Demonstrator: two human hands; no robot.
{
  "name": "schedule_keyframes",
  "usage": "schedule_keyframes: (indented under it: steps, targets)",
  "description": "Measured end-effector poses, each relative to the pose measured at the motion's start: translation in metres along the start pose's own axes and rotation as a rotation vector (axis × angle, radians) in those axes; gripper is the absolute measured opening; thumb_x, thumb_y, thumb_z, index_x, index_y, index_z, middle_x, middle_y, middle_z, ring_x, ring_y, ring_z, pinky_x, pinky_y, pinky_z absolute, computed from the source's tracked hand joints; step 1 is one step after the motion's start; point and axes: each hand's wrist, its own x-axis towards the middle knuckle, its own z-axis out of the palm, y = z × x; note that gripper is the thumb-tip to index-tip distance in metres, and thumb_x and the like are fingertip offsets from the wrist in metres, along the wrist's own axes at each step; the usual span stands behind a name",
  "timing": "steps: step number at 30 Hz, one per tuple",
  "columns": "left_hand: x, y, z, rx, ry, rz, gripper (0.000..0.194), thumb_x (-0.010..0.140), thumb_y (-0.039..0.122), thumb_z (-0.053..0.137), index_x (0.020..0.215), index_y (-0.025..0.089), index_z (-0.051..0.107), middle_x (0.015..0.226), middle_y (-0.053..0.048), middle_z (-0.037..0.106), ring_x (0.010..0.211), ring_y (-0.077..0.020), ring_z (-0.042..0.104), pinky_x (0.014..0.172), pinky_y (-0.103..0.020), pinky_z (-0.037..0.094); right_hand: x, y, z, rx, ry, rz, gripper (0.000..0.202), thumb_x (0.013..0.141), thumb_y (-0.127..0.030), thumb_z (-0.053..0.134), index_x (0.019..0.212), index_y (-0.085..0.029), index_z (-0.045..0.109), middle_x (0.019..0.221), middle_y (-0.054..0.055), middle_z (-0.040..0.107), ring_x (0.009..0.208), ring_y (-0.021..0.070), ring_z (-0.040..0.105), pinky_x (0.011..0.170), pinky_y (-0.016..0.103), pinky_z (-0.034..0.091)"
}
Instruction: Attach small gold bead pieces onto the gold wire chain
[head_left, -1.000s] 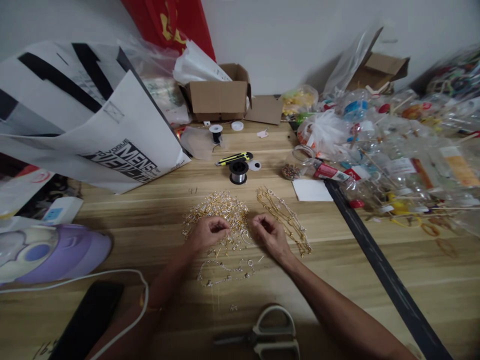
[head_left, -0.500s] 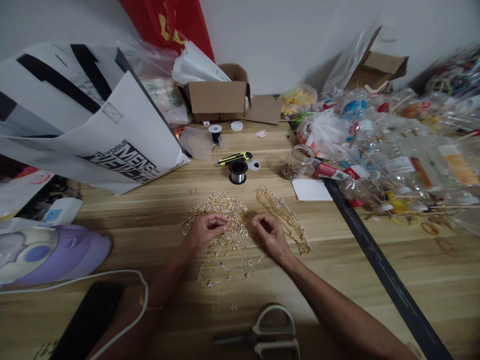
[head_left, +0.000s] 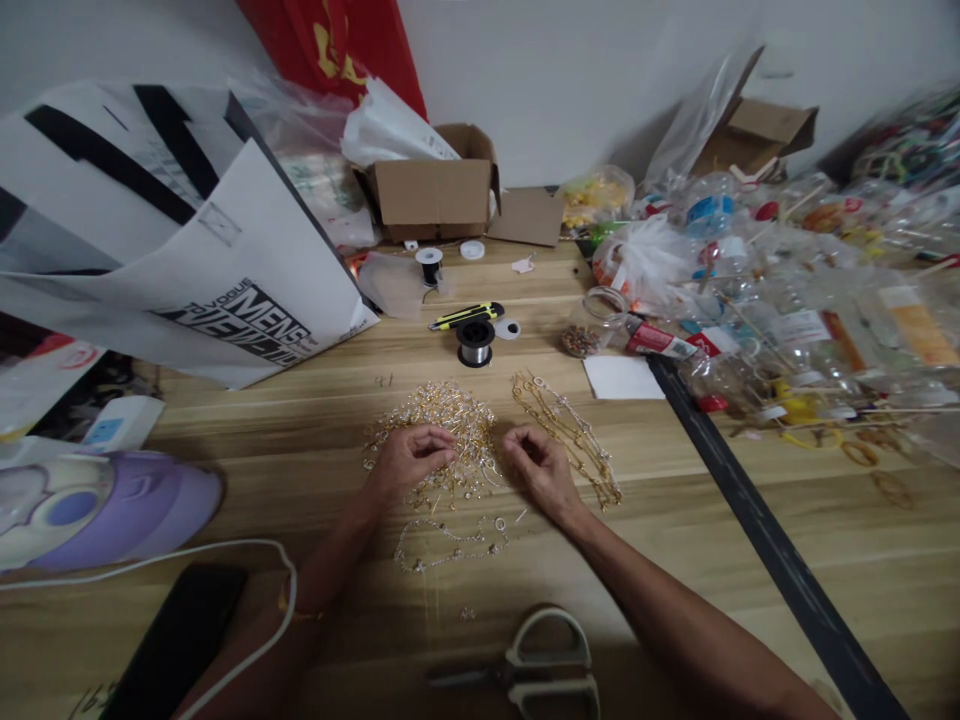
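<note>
Over the left part of a pile of gold and silver beaded chain pieces (head_left: 450,408) is my left hand (head_left: 412,460), its thumb and fingers pinched together. My right hand (head_left: 541,470) is also closed in a pinch, just right of the pile and beside several gold and silver chains (head_left: 581,440) laid out on the table. Anything between the fingertips of either hand is too small to make out. In front of the hands a silver beaded chain (head_left: 450,555) lies in a loose loop. A small cluster of beads (head_left: 467,614) sits nearer to me.
Scissors (head_left: 551,665) lie at the near edge, and a dark phone (head_left: 180,640) at lower left. Beyond the pile are a wire spool (head_left: 475,343), a yellow-black cutter (head_left: 465,316) and a bead jar (head_left: 581,340). A purple appliance (head_left: 157,505) stands left; plastic bottles (head_left: 810,290) crowd the right.
</note>
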Motion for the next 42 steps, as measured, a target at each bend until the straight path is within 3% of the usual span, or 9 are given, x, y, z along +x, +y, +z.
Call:
schedule_keyframes:
  steps: [6, 14, 35, 42]
  targets:
    - [-0.007, 0.003, 0.016, -0.057, -0.027, 0.016, 0.022, 0.066, 0.025, 0.072, 0.083, 0.013, 0.065, 0.071, -0.004, 0.070, 0.063, -0.0147, 0.066, 0.066, -0.027, 0.053, -0.008, -0.003, 0.000, -0.226, -0.052, -0.241, 0.017, 0.088, -0.027, 0.051, 0.077, -0.018, 0.059, 0.070, 0.003, 0.057, 0.065, 0.0147, 0.051, 0.058, 0.027, 0.040]
    - [-0.011, -0.001, 0.028, -0.055, -0.070, 0.027, 0.025, 0.065, 0.025, 0.074, 0.084, 0.012, 0.064, 0.073, -0.005, 0.069, 0.069, -0.0152, 0.066, 0.067, -0.026, 0.053, -0.014, 0.001, 0.003, -0.335, -0.162, -0.475, 0.011, 0.090, -0.022, 0.049, 0.084, -0.019, 0.058, 0.074, 0.005, 0.059, 0.068, 0.0164, 0.053, 0.062, 0.029, 0.043]
    - [-0.013, -0.002, 0.034, -0.014, -0.003, 0.074, 0.020, 0.064, 0.017, 0.070, 0.084, 0.013, 0.066, 0.072, -0.004, 0.070, 0.067, -0.0143, 0.066, 0.065, -0.024, 0.053, -0.014, 0.000, 0.003, -0.393, -0.191, -0.524, 0.008, 0.088, -0.017, 0.049, 0.084, -0.019, 0.056, 0.074, 0.005, 0.059, 0.067, 0.0154, 0.054, 0.060, 0.026, 0.043]
    - [-0.014, -0.005, 0.035, 0.037, 0.034, 0.150, 0.018, 0.067, 0.015, 0.067, 0.085, 0.014, 0.066, 0.071, -0.004, 0.070, 0.067, -0.0137, 0.067, 0.065, -0.023, 0.055, -0.014, 0.002, 0.004, -0.391, -0.174, -0.557, 0.006, 0.087, -0.016, 0.051, 0.084, -0.018, 0.056, 0.072, 0.004, 0.057, 0.064, 0.0141, 0.052, 0.057, 0.025, 0.041]
